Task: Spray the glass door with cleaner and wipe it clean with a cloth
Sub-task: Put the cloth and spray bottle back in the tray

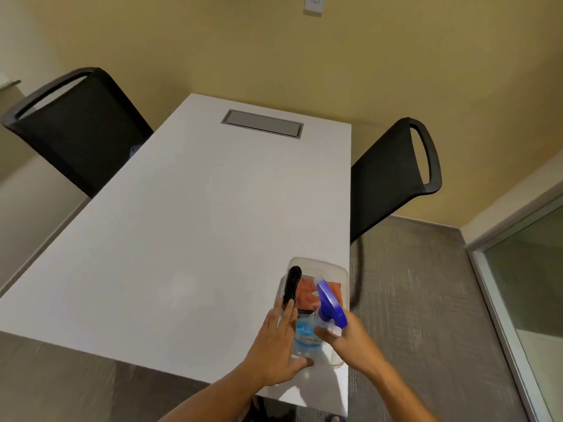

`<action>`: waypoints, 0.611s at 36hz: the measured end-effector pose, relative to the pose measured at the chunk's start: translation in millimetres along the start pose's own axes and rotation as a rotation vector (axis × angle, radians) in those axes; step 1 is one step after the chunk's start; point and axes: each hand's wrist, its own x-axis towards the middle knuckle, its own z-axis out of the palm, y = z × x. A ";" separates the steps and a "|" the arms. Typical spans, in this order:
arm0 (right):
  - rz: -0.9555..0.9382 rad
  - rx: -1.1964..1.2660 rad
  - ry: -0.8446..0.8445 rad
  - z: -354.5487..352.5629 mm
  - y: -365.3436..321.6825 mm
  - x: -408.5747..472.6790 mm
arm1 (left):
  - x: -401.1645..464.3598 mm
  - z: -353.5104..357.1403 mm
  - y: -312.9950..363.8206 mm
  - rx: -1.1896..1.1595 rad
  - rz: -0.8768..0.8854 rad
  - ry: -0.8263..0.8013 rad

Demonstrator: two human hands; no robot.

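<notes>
A clear plastic container [316, 263] sits at the near right corner of the white table [189, 239]. Inside it stands a spray bottle [307, 330] of blue liquid with a blue trigger head. Behind the bottle lie an orange-red cloth [307, 295] and a black bundled item [292, 283]. My right hand [350, 338] is wrapped around the bottle's neck just under the trigger head. My left hand [277, 342] holds the container's near left corner, fingers straight along the side wall and thumb on the near wall. The glass door [536, 287] with its metal frame is at the far right.
Two black chairs stand at the table, one at the left [76, 126] and one at the right [393, 175]. A grey cable hatch [262, 123] is set into the table's far end. Grey carpet [426, 300] lies between table and door.
</notes>
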 end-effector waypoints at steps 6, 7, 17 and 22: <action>0.049 0.046 0.050 7.2 -0.5 -5.8 | 5.4 7.4 -5.1 0.014 -0.012 -0.022; 0.056 0.051 0.053 8.2 -1.0 -7.0 | 5.3 7.0 -5.0 0.007 -0.012 -0.017; 0.103 0.119 0.119 19.1 3.8 -11.8 | 8.5 2.2 -7.4 -0.028 -0.015 -0.094; 0.100 0.143 0.134 21.4 2.4 -18.2 | 5.2 -8.8 -3.3 -0.054 0.047 -0.084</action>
